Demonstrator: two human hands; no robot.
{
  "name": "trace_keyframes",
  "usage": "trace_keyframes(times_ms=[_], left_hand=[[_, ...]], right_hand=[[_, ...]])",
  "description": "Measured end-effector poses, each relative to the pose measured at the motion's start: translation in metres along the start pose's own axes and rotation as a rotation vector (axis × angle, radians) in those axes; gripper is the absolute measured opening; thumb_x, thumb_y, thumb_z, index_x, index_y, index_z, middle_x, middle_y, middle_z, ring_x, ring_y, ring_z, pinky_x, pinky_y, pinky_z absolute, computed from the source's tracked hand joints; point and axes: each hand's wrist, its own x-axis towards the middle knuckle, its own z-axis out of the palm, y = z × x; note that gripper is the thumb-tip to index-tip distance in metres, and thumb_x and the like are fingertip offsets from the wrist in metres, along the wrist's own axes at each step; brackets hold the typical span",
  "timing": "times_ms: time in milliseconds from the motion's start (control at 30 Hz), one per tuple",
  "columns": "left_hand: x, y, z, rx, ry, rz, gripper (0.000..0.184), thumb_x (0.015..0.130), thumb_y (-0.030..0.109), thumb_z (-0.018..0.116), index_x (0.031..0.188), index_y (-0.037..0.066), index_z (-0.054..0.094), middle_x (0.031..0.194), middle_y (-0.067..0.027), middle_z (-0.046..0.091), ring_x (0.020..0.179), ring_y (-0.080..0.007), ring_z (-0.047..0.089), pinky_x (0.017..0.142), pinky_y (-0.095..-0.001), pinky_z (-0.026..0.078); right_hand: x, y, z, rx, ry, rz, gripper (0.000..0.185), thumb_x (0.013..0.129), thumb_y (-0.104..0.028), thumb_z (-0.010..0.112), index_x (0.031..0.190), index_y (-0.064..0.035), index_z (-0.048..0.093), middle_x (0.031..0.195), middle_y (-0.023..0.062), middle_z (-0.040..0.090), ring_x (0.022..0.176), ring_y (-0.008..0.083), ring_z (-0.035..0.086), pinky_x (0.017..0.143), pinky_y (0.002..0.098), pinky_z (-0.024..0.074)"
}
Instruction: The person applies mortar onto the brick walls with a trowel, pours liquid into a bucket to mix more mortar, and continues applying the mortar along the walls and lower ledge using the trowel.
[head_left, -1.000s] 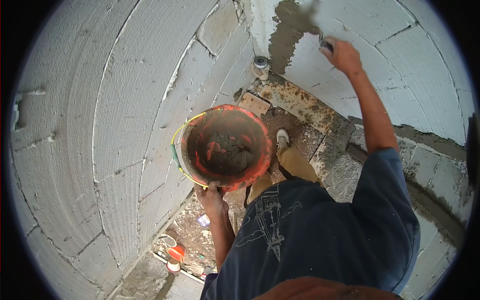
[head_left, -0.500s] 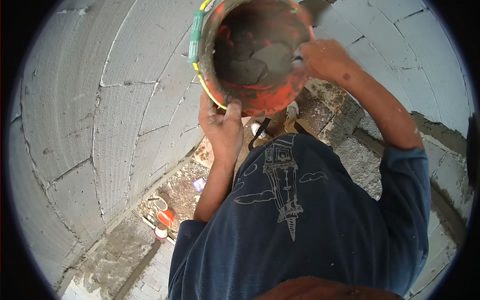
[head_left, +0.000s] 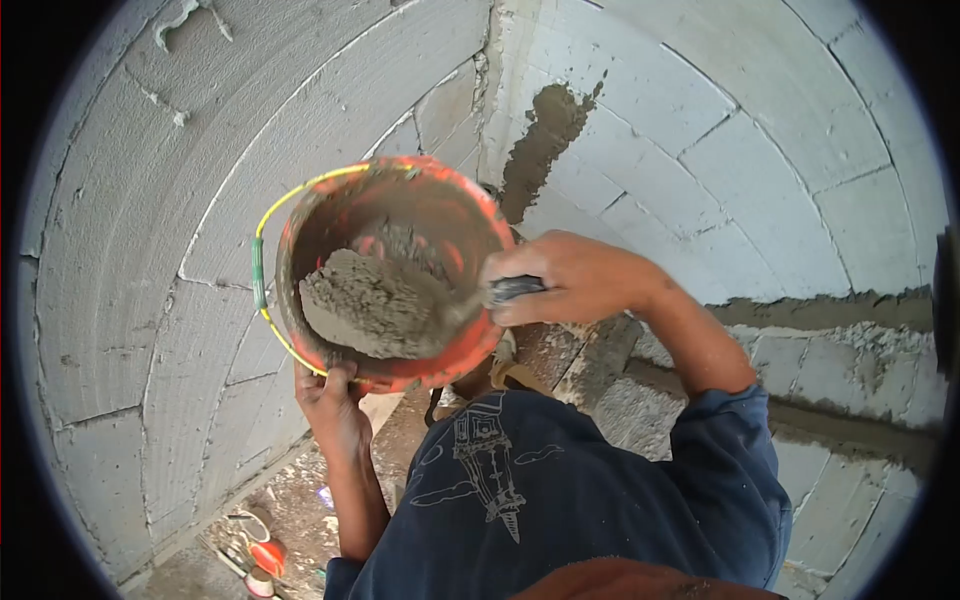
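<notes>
Mortar (head_left: 541,142) streaks the block wall (head_left: 655,165); right hand (head_left: 575,276) clenches a trowel (head_left: 517,289), left hand (head_left: 336,408) grips the bucket rim (head_left: 484,193)

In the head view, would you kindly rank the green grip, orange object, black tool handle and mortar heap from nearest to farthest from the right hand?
1. Black tool handle: held in the right hand.
2. Mortar heap: inside the bucket.
3. Green grip: bucket's left side.
4. Orange object: floor, lower left.
</notes>
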Motion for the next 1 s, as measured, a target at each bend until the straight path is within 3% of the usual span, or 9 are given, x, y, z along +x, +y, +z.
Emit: trace_keyframes(times_ms=[133,267,300,400,533,667,767,833,1000], left_hand=[[-0.012,-0.028,-0.008,0.004,0.134,-0.139,0.046,0.078,-0.005,0.056,0.124,0.002,0.057,0.096,-0.0045,0.065,0.072,-0.0111,0.066,0.057,-0.0248,0.062],[-0.021,-0.067,-0.019,0.101,0.224,-0.173,0.048,0.078,-0.007,0.054,0.124,0.005,0.057,0.097,-0.0057,0.066,0.069,-0.0129,0.067,0.056,-0.0254,0.062],[-0.025,-0.075,-0.030,0.147,0.221,-0.187,0.049,0.078,-0.007,0.053,0.125,0.005,0.057,0.098,-0.0061,0.066,0.070,-0.0134,0.067,0.056,-0.0259,0.063],[-0.031,-0.073,-0.026,0.100,0.311,-0.227,0.051,0.077,-0.008,0.053,0.126,0.006,0.056,0.097,-0.0057,0.065,0.071,-0.0133,0.065,0.057,-0.0262,0.061],[-0.027,-0.070,-0.040,0.105,0.368,-0.241,0.052,0.078,-0.009,0.053,0.128,0.006,0.054,0.097,-0.0053,0.063,0.072,-0.0122,0.064,0.051,-0.0238,0.058],[-0.025,-0.064,-0.027,0.075,0.387,-0.216,0.057,0.077,-0.009,0.052,0.131,0.008,0.052,0.095,-0.0076,0.065,0.064,-0.0137,0.065,0.049,-0.0265,0.061],[-0.018,-0.061,-0.030,0.093,0.382,-0.224,0.052,0.079,-0.009,0.051,0.129,0.008,0.052,0.095,-0.0080,0.064,0.064,-0.0144,0.065,0.046,-0.0262,0.060],[-0.018,-0.054,-0.029,0.119,0.375,-0.226,0.051,0.079,-0.010,0.051,0.127,0.007,0.053,0.094,-0.0072,0.064,0.067,-0.0142,0.066,0.049,-0.0257,0.062],[-0.019,-0.054,-0.019,0.103,0.324,-0.220,0.047,0.079,-0.011,0.051,0.124,0.005,0.053,0.093,-0.0086,0.064,0.068,-0.0159,0.068,0.052,-0.0276,0.064]], right_hand=[[-0.026,0.027,-0.058,0.404,-0.294,0.213,0.034,0.096,-0.036,0.066,0.118,-0.0102,0.068,0.082,0.0049,0.068,0.069,0.0104,0.065,0.057,0.0274,0.0511],[-0.039,0.106,-0.172,-0.250,0.195,0.609,0.052,0.094,-0.050,0.065,0.117,-0.0031,0.067,0.084,0.0059,0.068,0.067,0.0117,0.066,0.056,0.0293,0.0558],[-0.058,0.123,-0.204,-0.418,0.606,0.560,0.051,0.093,-0.051,0.064,0.112,-0.0036,0.068,0.082,0.0046,0.067,0.063,0.0119,0.063,0.055,0.0306,0.0544],[-0.105,0.027,-0.259,-0.496,0.884,0.291,0.046,0.093,-0.055,0.061,0.095,-0.0093,0.067,0.068,-0.0027,0.059,0.051,0.0029,0.052,0.045,0.0164,0.0399],[-0.085,0.002,-0.217,-0.215,0.870,0.126,0.028,0.092,-0.030,0.064,0.099,-0.0026,0.068,0.078,0.0166,0.070,0.071,0.0227,0.065,0.066,0.0369,0.0507],[-0.023,0.105,-0.132,-0.020,0.720,0.072,0.047,0.091,-0.052,0.061,0.113,-0.0101,0.068,0.087,0.0034,0.066,0.067,0.0102,0.061,0.067,0.0294,0.0528],[0.041,0.204,-0.070,0.079,0.783,0.189,0.039,0.090,-0.038,0.067,0.114,-0.0076,0.066,0.108,0.0130,0.070,0.089,0.0254,0.070,0.080,0.0427,0.0543],[0.078,0.260,-0.055,-0.321,0.956,0.291,0.037,0.090,-0.035,0.067,0.115,-0.0079,0.065,0.107,0.0173,0.070,0.093,0.0356,0.069,0.084,0.0465,0.0533],[0.068,0.326,-0.061,-0.342,1.106,0.379,0.036,0.090,-0.037,0.067,0.115,-0.0108,0.065,0.102,0.0173,0.071,0.096,0.0392,0.067,0.085,0.0480,0.0524]])
